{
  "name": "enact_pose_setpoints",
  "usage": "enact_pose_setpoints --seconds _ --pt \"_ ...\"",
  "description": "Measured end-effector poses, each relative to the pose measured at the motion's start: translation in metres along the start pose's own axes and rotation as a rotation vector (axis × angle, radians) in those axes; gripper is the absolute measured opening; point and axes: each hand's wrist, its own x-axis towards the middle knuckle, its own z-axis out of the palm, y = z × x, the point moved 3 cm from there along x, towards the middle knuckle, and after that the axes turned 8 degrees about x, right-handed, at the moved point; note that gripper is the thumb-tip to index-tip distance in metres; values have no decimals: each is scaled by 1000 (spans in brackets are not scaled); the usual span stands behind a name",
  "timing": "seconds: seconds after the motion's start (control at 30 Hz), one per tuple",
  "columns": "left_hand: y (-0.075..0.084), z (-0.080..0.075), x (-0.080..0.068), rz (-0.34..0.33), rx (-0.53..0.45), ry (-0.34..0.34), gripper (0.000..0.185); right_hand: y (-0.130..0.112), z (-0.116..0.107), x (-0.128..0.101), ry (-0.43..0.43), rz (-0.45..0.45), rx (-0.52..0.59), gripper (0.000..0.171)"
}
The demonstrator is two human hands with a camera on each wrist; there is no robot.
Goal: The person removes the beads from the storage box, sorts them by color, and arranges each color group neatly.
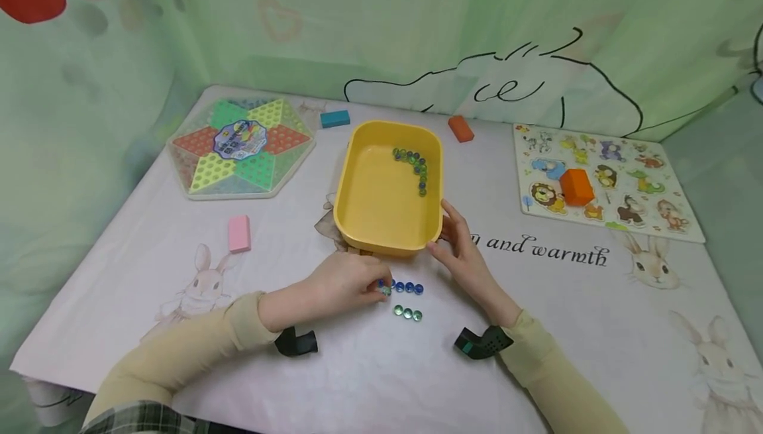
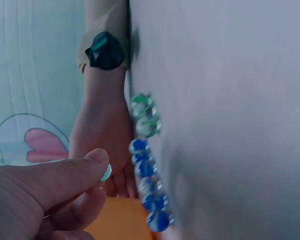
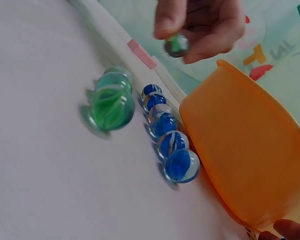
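My left hand (image 1: 380, 287) pinches a green marble (image 3: 176, 44) between thumb and forefinger, just above the table in front of the yellow tub (image 1: 369, 222). The pinched marble (image 2: 106, 173) peeks out under my thumb. A short row of blue marbles (image 1: 408, 287) lies beside that hand, and three green marbles (image 1: 408, 314) lie nearer to me. Several more marbles (image 1: 414, 162) sit in the tub's far right corner. My right hand (image 1: 447, 225) holds the tub's near right corner, thumb on the front wall and fingers on the side.
A hexagonal star game board (image 1: 238, 149) lies at the far left. A pink block (image 1: 239, 233), a blue block (image 1: 334, 118) and an orange block (image 1: 460, 128) lie around the tub. An animal puzzle board (image 1: 620, 156) carrying an orange block (image 1: 575, 186) lies at the right.
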Motion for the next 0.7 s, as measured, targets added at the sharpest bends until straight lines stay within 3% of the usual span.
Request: enact_pose_setpoints --seconds 0.23,0.7 --pt "7 13 -1 9 8 -113 10 0 -1 0 -2 3 1 72" --pt "11 24 0 14 55 -148 13 1 0 0 4 0 -3 73"
